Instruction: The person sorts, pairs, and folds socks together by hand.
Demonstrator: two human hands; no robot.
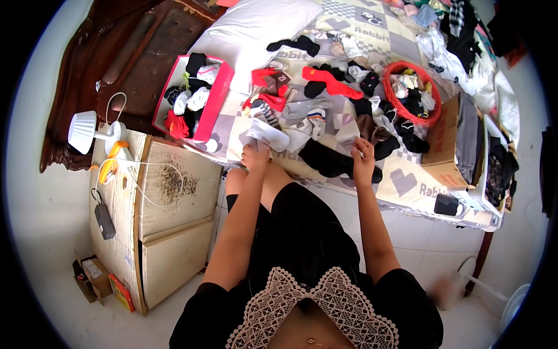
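Observation:
My left hand [256, 156] is closed around the lower end of a white sock [272, 136] at the bed's near edge. Further right, the fingers of my right hand [363, 156] are pinched at the edge of a pale sock [347, 131] with a pinkish-grey patch. Between the hands a long black sock [326, 160] lies flat on the bedding. Just beyond are a striped-cuff sock [315, 123], a red sock [332, 81] and red socks with a brown label [270, 82]. Socks overlap, so some outlines are hidden.
A pink-red box [220, 102] of socks stands left on the bed. To the right are a round red basket [433, 116] with socks and a cardboard box [443, 142] of clothes. A wooden cabinet [180, 224] with a lamp [84, 132] stands left.

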